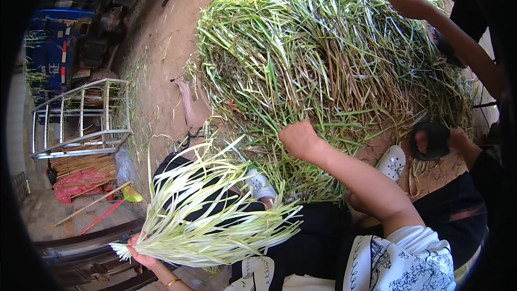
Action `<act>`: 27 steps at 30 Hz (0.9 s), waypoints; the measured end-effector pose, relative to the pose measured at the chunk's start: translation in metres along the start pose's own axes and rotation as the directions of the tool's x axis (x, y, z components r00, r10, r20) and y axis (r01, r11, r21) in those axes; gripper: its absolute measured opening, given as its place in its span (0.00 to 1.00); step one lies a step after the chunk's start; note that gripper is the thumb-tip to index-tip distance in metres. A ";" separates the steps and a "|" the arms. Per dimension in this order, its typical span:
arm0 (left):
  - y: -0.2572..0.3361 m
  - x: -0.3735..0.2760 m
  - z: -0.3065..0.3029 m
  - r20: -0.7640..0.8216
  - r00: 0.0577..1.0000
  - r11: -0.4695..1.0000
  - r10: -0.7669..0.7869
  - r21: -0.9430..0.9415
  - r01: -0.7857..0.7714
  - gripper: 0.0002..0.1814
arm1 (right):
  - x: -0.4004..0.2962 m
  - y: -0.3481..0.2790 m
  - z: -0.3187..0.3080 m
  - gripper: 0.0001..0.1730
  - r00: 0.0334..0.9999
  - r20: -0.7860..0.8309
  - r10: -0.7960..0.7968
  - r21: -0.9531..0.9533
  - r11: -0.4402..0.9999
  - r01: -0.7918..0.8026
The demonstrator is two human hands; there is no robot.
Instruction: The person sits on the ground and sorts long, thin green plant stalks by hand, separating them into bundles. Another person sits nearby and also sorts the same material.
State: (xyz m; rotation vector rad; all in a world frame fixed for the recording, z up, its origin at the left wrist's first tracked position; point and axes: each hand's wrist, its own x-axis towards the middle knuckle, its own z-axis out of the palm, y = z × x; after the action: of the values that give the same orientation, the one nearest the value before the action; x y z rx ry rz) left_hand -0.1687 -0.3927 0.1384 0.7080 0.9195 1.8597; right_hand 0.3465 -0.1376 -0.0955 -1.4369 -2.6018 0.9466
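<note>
My left hand [141,250] grips a thick bunch of pale yellow-green blanched leaves [218,226], probably chives, by their white stem ends. The leaf tips fan out to the right, across my lap. A large heap of similar long green leaves and brownish stalks [315,48] lies on the bare earth before me. At the heap's near edge, my right hand [299,139] is curled into a fist. Green blades run up to its knuckles, but its fingers hide whether any are held.
A co-worker's hands [410,2] work at the heap's upper right; that person's black sandal [430,141] is near my white clog [391,163]. At left are a metal rack [83,119], a red plastic bag [80,184], a wooden pole [93,204] and a blue vehicle [52,52].
</note>
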 end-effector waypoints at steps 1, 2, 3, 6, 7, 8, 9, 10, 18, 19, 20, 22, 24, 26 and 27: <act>0.002 0.000 -0.002 -0.001 1.000 1.000 0.000 -0.011 0.000 0.11 | 0.002 0.004 -0.003 0.11 0.999 0.043 0.010 0.049 0.999 -0.012; 0.004 0.000 -0.003 -0.003 1.000 1.000 0.000 -0.022 0.000 0.11 | 0.004 0.005 -0.005 0.14 0.960 0.223 -0.170 0.336 0.938 0.088; 0.003 0.001 -0.001 -0.001 1.000 0.999 -0.003 -0.034 0.003 0.11 | 0.007 0.005 -0.006 0.17 0.864 0.333 -0.377 0.606 0.788 0.111; 0.004 -0.001 0.004 -0.041 0.999 1.000 0.000 -0.009 0.000 0.11 | -0.012 -0.036 -0.020 0.41 0.630 0.263 -0.731 0.874 0.457 0.166; 0.007 -0.001 0.006 -0.051 0.999 1.000 0.008 0.009 -0.008 0.11 | -0.016 -0.058 -0.008 0.49 0.596 0.303 -0.744 0.860 0.482 0.165; 0.018 0.000 -0.005 -0.052 0.998 0.994 0.024 0.112 -0.019 0.11 | -0.021 -0.077 0.008 0.52 0.602 0.202 -0.773 0.864 0.430 0.261; 0.019 -0.003 -0.001 -0.144 0.989 0.989 0.031 0.146 -0.010 0.12 | -0.030 -0.091 -0.012 0.42 0.638 0.292 -0.713 0.786 0.559 0.265; 0.021 -0.004 0.012 -0.231 0.972 0.984 0.035 0.177 0.006 0.14 | -0.020 -0.095 -0.014 0.33 0.679 0.260 -0.687 0.756 0.581 0.299; 0.052 -0.013 0.047 -0.492 0.870 0.999 0.037 -0.006 -0.046 0.16 | 0.000 0.025 -0.045 0.07 0.916 -0.395 0.064 0.011 0.998 -0.066; 0.052 -0.015 0.053 -0.551 0.832 0.998 0.068 0.025 -0.066 0.16 | -0.002 0.031 -0.043 0.07 0.946 -0.285 0.154 0.055 0.988 -0.144; 0.053 -0.015 0.052 -0.520 0.853 0.998 0.048 -0.012 -0.064 0.16 | -0.004 0.034 -0.041 0.08 0.978 -0.170 0.124 0.051 0.992 -0.117; 0.045 -0.013 0.060 -0.543 0.839 0.998 0.049 -0.012 -0.066 0.16 | -0.012 0.032 -0.038 0.10 0.995 0.075 0.059 0.057 0.996 -0.063; 0.045 -0.012 0.058 -0.521 0.853 0.998 0.039 -0.022 -0.059 0.17 | -0.014 0.019 -0.027 0.12 0.981 0.191 -0.042 0.113 0.993 0.020; 0.035 -0.012 0.067 -0.502 0.864 0.999 0.038 -0.004 -0.046 0.16 | -0.013 0.005 -0.013 0.13 0.956 0.267 -0.120 0.134 0.987 0.087; 0.033 -0.010 0.070 -0.490 0.871 0.999 0.043 0.007 -0.046 0.16 | -0.010 -0.003 -0.006 0.14 0.946 0.287 -0.150 0.123 0.985 0.119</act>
State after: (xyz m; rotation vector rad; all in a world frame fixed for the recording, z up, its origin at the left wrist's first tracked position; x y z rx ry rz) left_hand -0.1259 -0.3910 0.2041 0.2463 1.2232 2.1277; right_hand 0.3520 -0.1437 -0.0869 -1.1528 -2.7574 1.3495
